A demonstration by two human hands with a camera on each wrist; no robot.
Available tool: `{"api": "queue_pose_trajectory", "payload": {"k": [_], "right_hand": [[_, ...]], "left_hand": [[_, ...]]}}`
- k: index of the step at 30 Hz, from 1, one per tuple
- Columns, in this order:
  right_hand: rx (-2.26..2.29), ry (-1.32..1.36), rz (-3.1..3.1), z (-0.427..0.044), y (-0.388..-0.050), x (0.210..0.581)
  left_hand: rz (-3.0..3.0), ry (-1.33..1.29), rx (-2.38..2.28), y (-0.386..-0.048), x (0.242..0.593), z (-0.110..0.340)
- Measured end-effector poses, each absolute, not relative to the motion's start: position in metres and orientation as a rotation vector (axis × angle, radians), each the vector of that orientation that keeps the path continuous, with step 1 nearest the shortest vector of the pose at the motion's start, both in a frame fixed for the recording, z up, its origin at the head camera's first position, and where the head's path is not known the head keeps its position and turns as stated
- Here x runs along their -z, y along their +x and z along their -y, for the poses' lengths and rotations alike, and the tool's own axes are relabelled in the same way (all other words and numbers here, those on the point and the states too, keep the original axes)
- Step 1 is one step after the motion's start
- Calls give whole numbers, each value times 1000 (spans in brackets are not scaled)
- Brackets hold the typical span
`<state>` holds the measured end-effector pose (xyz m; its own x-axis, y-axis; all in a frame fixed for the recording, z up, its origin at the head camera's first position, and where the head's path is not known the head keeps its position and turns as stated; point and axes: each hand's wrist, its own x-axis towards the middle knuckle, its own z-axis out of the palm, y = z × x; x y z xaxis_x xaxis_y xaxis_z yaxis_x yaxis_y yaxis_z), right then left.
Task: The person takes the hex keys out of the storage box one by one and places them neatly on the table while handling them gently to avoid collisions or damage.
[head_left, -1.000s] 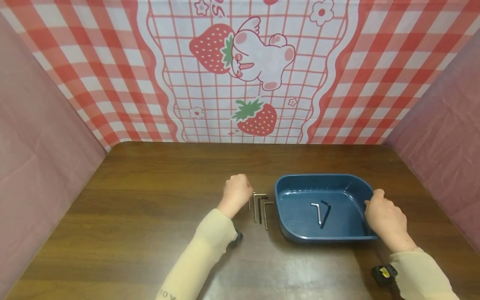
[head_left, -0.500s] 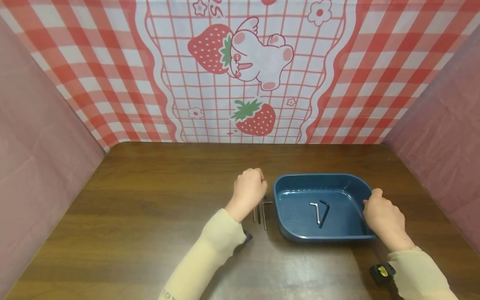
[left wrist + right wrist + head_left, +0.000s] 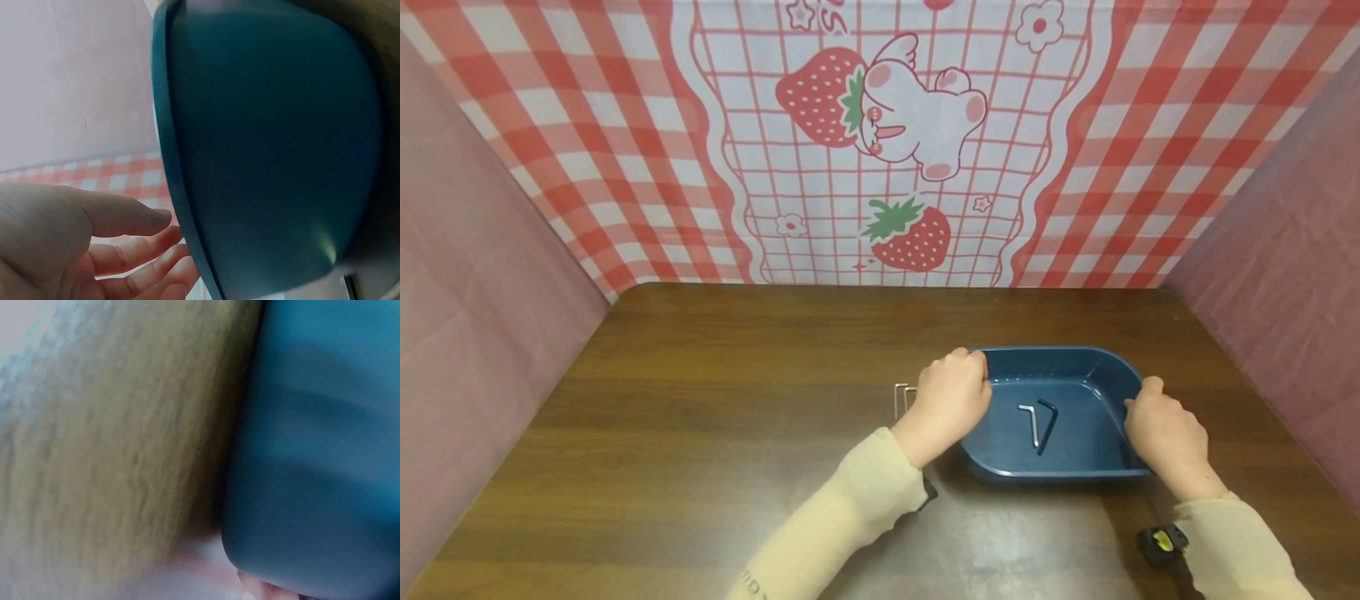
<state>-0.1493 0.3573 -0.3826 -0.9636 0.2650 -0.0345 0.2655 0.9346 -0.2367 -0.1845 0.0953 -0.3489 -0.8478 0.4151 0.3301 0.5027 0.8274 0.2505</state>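
Note:
A deep blue tray (image 3: 1052, 476) stands on the right half of the table, holding a silver hex key (image 3: 1034, 429) and a black hex key (image 3: 1048, 429). My right hand (image 3: 1168, 429) grips the tray's right rim; in the right wrist view only fingertips (image 3: 269, 589) show by its wall. My left hand (image 3: 946, 400) is at the tray's left rim. In the left wrist view its thumb and loosely bent fingers (image 3: 128, 253) are beside the rim, with nothing visible between them. Left of the tray, hex keys (image 3: 896, 402) lie on the table, partly hidden behind my left hand.
The wooden table (image 3: 700, 433) extends to the left and front. A red-and-white checked cloth (image 3: 647, 167) with strawberry prints hangs behind it. Pink cloth (image 3: 482, 250) borders both sides.
My left hand has moved right, from beside the loose hex keys to the tray's left rim, now covering some of them. The right hand keeps its grip, and the tray has hardly moved.

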Motion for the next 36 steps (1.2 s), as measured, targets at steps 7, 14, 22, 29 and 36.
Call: {"api": "queue_pose_trajectory", "payload": {"k": [7,14,22,29,36], "right_hand": [[376,419,-3105,-357,-150,384],[374,426,-3108,-357,-149,385],[371,426,-3089,-358,-150,383],[371,440,-3069,-358,-150,384],[373,438,-3074,-360,-150,385]], "left_hand": [[2757,-847,369,-180,348,-115],[2871,-984,359,-178,350,-135],[2977,-1033,387,-182,340,-150],[3093,-1025,354,-188,340,-160],[3169,-1041,322,-194,343,-169]]}}
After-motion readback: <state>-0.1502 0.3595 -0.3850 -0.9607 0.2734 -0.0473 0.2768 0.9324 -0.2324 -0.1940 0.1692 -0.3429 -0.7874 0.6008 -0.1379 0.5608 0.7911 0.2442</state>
